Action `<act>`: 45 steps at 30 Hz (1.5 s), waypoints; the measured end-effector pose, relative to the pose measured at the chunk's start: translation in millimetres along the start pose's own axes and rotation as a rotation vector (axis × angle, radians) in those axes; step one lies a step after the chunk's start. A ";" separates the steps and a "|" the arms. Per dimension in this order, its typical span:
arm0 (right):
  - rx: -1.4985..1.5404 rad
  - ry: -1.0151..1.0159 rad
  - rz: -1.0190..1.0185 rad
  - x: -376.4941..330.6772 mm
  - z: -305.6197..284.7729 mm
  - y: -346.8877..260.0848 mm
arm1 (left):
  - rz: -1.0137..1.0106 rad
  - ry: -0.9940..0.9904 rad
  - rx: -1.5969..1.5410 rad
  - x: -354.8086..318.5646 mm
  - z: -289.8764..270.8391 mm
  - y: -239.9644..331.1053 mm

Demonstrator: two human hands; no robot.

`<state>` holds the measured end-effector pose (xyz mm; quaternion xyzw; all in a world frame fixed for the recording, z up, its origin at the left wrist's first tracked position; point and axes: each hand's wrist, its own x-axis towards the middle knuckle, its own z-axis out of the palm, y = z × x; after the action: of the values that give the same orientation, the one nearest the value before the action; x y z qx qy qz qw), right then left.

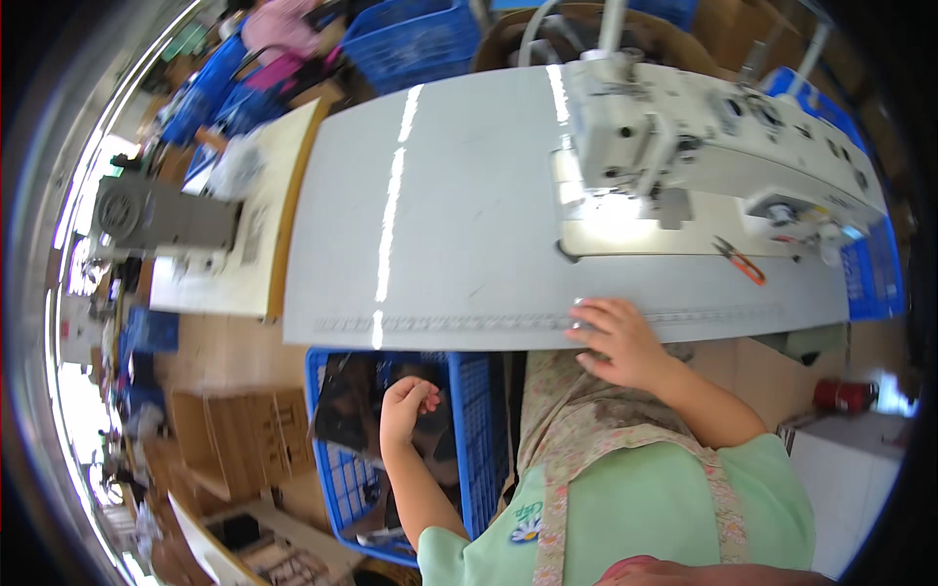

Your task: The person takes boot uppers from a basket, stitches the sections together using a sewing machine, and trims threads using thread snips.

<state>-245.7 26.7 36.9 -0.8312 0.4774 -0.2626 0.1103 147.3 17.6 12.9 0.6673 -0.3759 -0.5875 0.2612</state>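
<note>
I sit at a grey sewing table with a white sewing machine at its right. My right hand rests on the table's near edge, fingers spread over the ruler strip, holding nothing. My left hand hangs below the table over a blue plastic crate of dark fabric pieces; its fingers are curled loosely and I cannot tell whether they pinch anything.
Small orange-handled snips lie on the table right of the needle plate. Another sewing machine stands on a wooden table to the left. Cardboard boxes sit on the floor at left; blue crates stand behind. A person in pink works far off.
</note>
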 end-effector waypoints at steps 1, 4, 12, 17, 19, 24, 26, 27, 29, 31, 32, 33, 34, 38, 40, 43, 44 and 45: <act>0.031 0.007 -0.018 1.8 -0.1 -0.9 | 0.167 -0.068 0.019 -2.7 25.6 39.0; 0.039 0.030 -0.015 -1.9 -0.9 2.7 | 0.566 -0.132 0.263 29.9 110.9 114.1; 0.003 0.063 -0.058 -4.5 5.6 3.2 | 0.908 -0.036 0.490 123.8 262.4 186.6; 0.015 0.077 -0.069 -5.4 5.7 4.2 | 0.877 -0.067 0.442 156.3 284.6 171.5; 0.024 0.082 -0.058 -6.3 5.0 4.5 | 0.944 -0.057 0.423 158.1 289.2 169.1; 0.029 0.089 -0.054 -5.8 5.3 3.8 | 0.940 -0.025 0.498 158.8 291.9 173.3; 0.042 0.076 -0.054 -7.2 4.8 5.4 | 0.934 -0.029 0.490 151.7 295.3 178.4; 0.041 0.081 -0.045 -8.0 5.3 6.5 | 0.890 -0.031 0.488 148.6 296.5 181.5; 0.036 0.086 -0.057 -7.6 7.4 5.8 | 0.847 -0.029 0.490 147.8 293.5 183.8; 0.041 0.081 -0.053 -7.4 8.6 5.3 | 0.917 -0.033 0.450 147.2 291.3 187.1; 0.046 0.074 -0.052 -7.1 8.7 5.3 | 0.918 -0.034 0.452 146.0 289.7 188.9; 0.046 0.077 -0.052 -6.6 7.9 5.1 | 0.921 -0.061 0.450 144.5 287.6 191.0; 0.055 0.077 -0.049 -6.0 7.4 5.0 | 0.925 -0.089 0.448 143.9 285.4 192.1; 0.284 0.162 0.082 6.4 -0.8 12.8 | 0.771 -0.221 0.426 141.0 276.0 195.1; 0.444 0.240 0.195 27.5 -20.7 7.9 | 0.689 -0.160 0.575 138.2 278.2 194.6; 0.525 0.410 0.306 71.6 -33.2 -1.5 | 0.863 -0.205 0.273 147.2 281.4 179.3; 0.435 0.506 0.327 82.0 -35.0 -2.9 | 0.814 -0.299 0.112 146.7 283.2 180.4; 0.262 0.486 0.371 90.3 -33.4 -2.8 | 0.840 -0.379 0.068 144.4 280.5 178.9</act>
<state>-225.0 -46.5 96.0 -0.6218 0.5954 -0.4877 0.1449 -158.7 -177.1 20.8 0.3462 -0.6739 -0.5297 0.3814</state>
